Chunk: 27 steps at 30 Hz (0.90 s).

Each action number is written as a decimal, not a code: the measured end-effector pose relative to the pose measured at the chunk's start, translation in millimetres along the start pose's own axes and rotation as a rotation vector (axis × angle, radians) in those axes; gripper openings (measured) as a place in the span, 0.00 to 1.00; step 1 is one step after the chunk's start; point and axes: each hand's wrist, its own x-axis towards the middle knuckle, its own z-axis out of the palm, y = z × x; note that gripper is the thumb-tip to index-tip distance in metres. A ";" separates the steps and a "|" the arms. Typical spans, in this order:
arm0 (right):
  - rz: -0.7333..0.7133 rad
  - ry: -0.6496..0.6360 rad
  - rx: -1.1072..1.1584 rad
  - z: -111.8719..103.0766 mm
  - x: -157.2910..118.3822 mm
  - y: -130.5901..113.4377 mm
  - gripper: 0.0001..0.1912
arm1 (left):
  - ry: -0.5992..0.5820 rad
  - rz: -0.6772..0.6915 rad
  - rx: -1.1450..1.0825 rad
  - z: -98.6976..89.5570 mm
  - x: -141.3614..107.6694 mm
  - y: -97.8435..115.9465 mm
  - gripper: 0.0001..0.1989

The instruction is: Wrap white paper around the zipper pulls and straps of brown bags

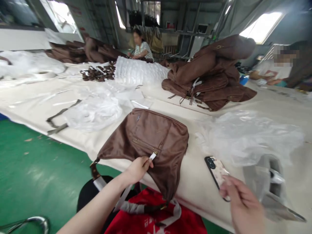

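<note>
A brown shoulder bag (168,130) lies near the table's front edge, its wrapped strap (131,207) hanging over my lap. My left hand (138,168) is closed at the bag's front zipper, pinching the white-wrapped zipper pull (153,155) between thumb and fingers. To the right of the bag, a phone (215,170) in a pale patterned case shows its camera side up. My right hand (243,200), a little blurred, has thumb and fingers closed on the phone's lower end. Whether the phone is lifted off the table I cannot tell.
More brown bags (207,71) are heaped at the back right. Crumpled clear plastic (248,136) lies beyond the phone, and more plastic (95,110) to the left. A grey strip (60,117) rests near the left edge. Two people sit across the table.
</note>
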 end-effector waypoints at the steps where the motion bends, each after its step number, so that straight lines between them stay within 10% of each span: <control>1: -0.011 -0.185 0.135 34.0 -4.3 -25.3 0.20 | -0.001 0.008 0.015 0.6 -0.5 -0.4 0.17; 4: -0.007 -0.677 0.425 120.6 -17.2 -83.0 0.18 | 0.016 0.006 0.025 2.7 -2.3 -2.1 0.18; 8: 0.017 -0.974 0.472 176.9 -23.2 -105.9 0.17 | 0.015 0.030 0.017 2.8 -5.5 -2.4 0.15; 15: 0.080 -1.032 0.372 192.9 -15.4 -101.6 0.14 | -0.031 0.065 -0.148 -4.3 -10.3 0.7 0.11; 27: 0.107 -1.175 0.335 193.2 -8.9 -78.8 0.12 | -0.110 -0.317 -0.722 2.2 -3.1 -5.3 0.21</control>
